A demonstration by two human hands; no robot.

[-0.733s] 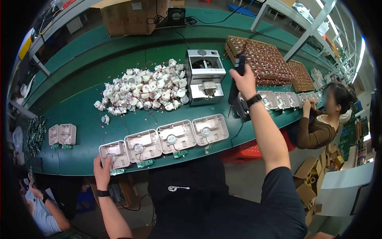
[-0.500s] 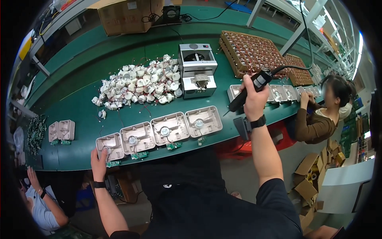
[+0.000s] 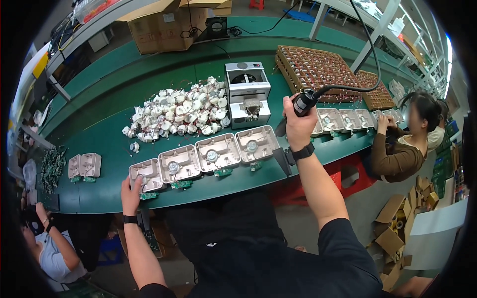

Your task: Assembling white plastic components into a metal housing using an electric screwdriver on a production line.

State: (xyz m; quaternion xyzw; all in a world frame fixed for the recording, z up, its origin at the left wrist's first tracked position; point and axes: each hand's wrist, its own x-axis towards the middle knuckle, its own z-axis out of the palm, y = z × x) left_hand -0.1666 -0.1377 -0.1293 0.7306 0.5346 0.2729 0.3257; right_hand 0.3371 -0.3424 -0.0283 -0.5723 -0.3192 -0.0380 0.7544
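Right hand (image 3: 298, 124) was closed around a corded electric screwdriver (image 3: 304, 103), raised above the housings. Left hand (image 3: 131, 188) pressed flat, fingers spread, on the leftmost white housing (image 3: 146, 174) at the bench edge. Risk: cable (image 3: 367, 64) snagging, driver slipping off-centre.

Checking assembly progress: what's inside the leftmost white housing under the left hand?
The left hand covers part of the leftmost white housing; its visible interior looks bare, without the round part its neighbours hold.
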